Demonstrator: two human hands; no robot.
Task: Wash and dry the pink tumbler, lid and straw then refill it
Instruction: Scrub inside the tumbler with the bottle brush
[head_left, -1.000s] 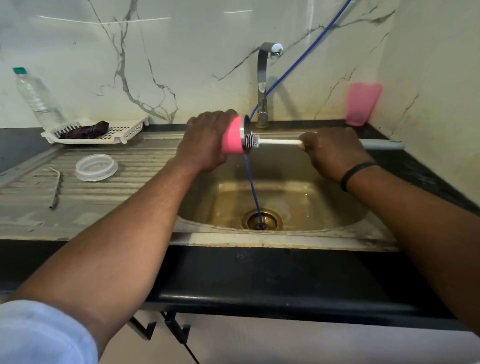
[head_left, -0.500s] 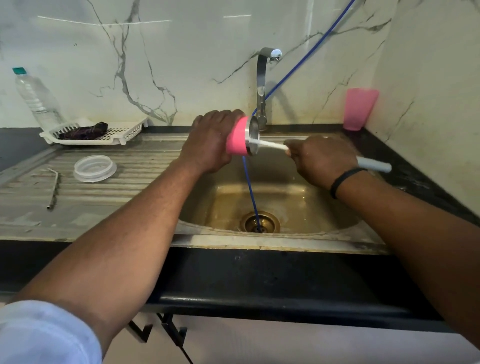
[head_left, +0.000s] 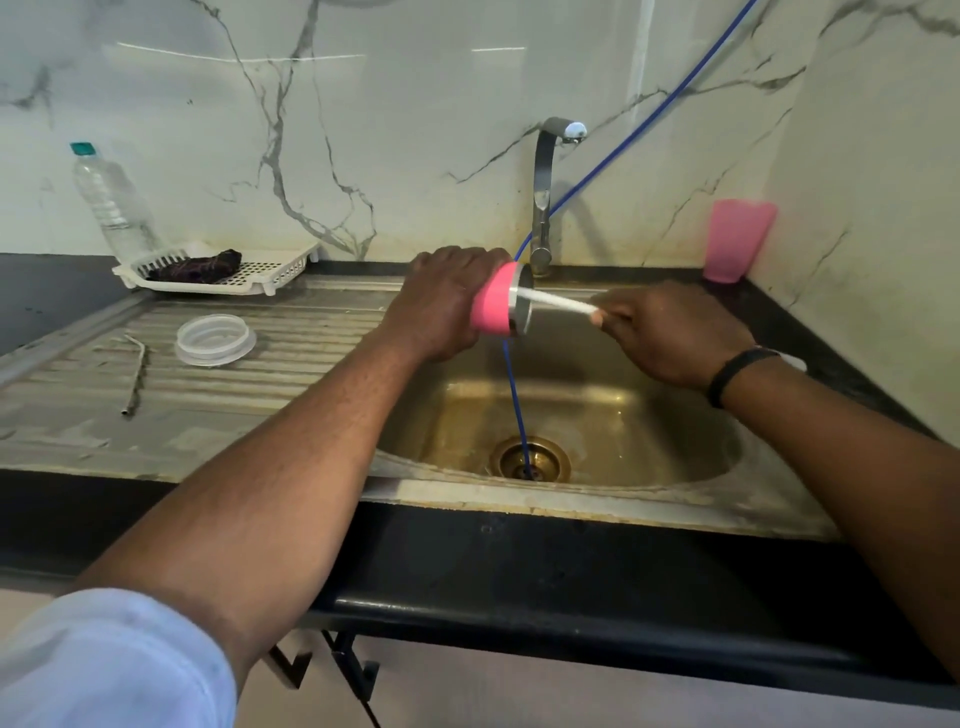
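My left hand (head_left: 441, 301) grips the pink tumbler (head_left: 496, 304) on its side above the sink (head_left: 597, 415), its steel rim facing right. My right hand (head_left: 670, 332) grips the white handle of a bottle brush (head_left: 558, 302), whose head is hidden inside the tumbler. The clear lid (head_left: 215, 339) lies flat on the draining board. To the left of the lid lies the metal straw (head_left: 136, 378).
The steel tap (head_left: 545, 192) stands behind the sink with a blue hose (head_left: 517, 395) running down into the drain. A pink plastic cup (head_left: 737, 241) sits at the back right corner. At the back left are a white rack (head_left: 260, 270) holding a dark cloth and a water bottle (head_left: 111, 200).
My right hand has pushed the brush leftward, deeper into the tumbler; the bristles that showed outside the rim are now inside. My left hand has tilted the tumbler slightly.
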